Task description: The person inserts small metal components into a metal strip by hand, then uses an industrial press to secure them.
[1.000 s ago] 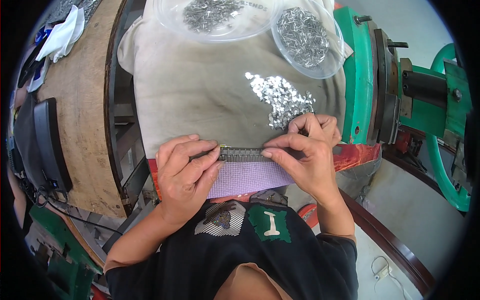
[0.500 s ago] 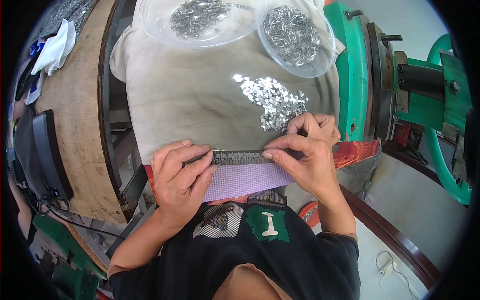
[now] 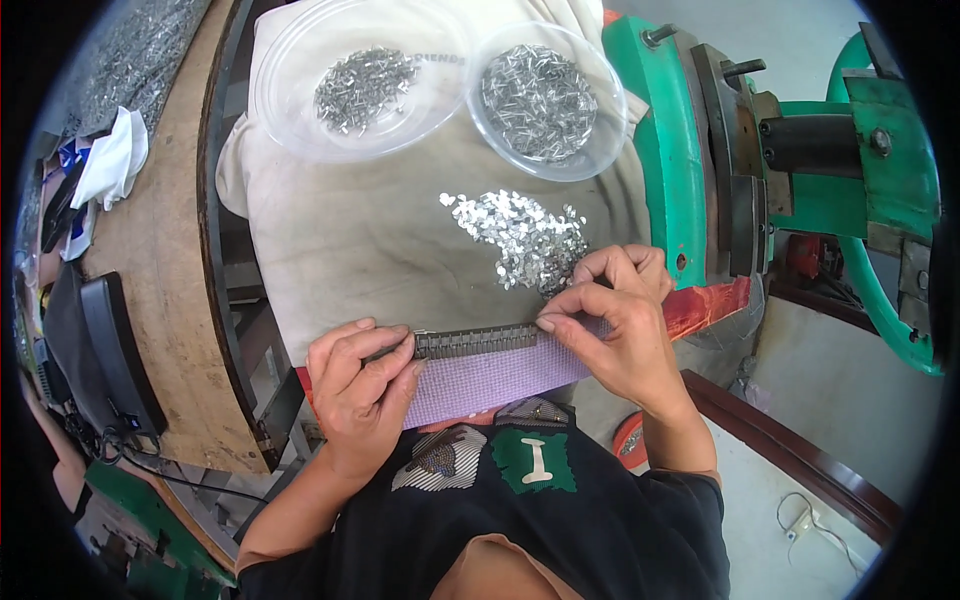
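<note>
Strip of dark-grey ridged metal (image 3: 476,342) along far edge of purple woven cloth (image 3: 490,382); left hand (image 3: 362,387) clamps its left end; right hand (image 3: 626,316) at its right end, grip unclear. Step, seemingly: working that right end; next move calls for steady left hold.

Black shirt (image 3: 410,545) worn, left plain around rounded neckline (image 3: 488,530). Short black sleeves (image 3: 690,510) ended near elbows. Front decorated with patches: toward shirt's left edge, silver-and-dark striped patch (image 3: 464,471), overlaid with dark, beaded-looking motif (image 3: 437,459); toward right edge, ragged green patch (image 3: 560,462), marked with cream bar-shaped figure (image 3: 537,464). Beyond it, dark meshlike patch (image 3: 535,411). Left hand (image 3: 360,385) and right hand (image 3: 622,320) seen bare.
</note>
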`<state>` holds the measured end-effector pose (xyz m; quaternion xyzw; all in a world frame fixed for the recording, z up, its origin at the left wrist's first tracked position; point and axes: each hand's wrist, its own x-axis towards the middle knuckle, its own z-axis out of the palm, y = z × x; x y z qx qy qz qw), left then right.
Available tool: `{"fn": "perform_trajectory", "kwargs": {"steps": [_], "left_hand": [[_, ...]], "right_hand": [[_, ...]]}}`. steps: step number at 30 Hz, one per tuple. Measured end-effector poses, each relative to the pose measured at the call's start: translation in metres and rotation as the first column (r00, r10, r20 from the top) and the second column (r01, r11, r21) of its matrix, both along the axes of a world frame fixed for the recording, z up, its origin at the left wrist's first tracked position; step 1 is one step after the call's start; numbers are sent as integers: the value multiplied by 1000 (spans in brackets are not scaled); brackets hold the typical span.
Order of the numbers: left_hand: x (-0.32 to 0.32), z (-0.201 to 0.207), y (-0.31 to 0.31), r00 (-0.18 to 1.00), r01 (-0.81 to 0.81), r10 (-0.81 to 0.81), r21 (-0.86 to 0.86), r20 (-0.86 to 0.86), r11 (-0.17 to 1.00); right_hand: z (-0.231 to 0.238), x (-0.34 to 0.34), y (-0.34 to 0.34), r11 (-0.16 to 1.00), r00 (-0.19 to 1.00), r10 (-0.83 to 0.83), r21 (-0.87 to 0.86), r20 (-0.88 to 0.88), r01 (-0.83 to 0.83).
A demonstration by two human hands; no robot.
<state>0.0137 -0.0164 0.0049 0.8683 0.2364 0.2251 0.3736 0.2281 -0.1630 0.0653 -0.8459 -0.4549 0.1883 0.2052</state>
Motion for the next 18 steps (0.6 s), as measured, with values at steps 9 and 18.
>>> {"fn": "perform_trajectory", "kwargs": {"steps": [9,18], "left_hand": [[0,-1,-2,1000,21,-21,19,12,1000],[0,-1,-4,1000,23,-23,31,-11,999]], "right_hand": [[18,28,30,967,948,-95,254,303,16],[5,36,52,975,909,-53,217,414,-42]]}}
